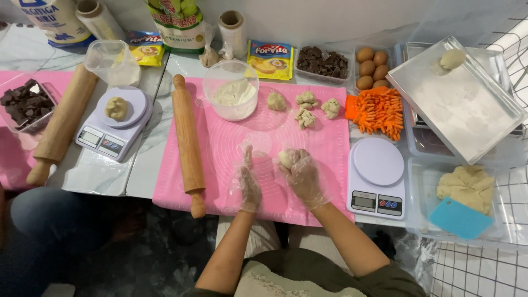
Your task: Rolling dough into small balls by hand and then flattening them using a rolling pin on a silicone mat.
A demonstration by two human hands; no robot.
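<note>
Head view, read from left to right: at the far left we see a tray of dark chocolate pieces [25, 104] on a pink mat, then a wooden rolling pin [63, 124] lying at a slant. Next, a white kitchen scale [113, 124] carries a dough ball [116, 108]. A second rolling pin [188, 146] lies along the left edge of the central pink silicone mat [220, 143] on the worktop. Far on that mat stands a clear bowl of flour [231, 91].

Our left hand [248, 184], in a clear plastic glove, is held edge-up over the mat, fingers straight and together, holding nothing. Just to its right, our right hand [302, 176], also gloved, has its fingers curled around a small dough piece [287, 158], above the near middle of the mat.

Farther off lie four torn dough lumps [306, 107]. To the right we see orange sticks [379, 111], eggs [371, 69], an empty white scale [377, 176], a floured metal tray [462, 104], and a container of dough with a blue scraper [459, 219].
</note>
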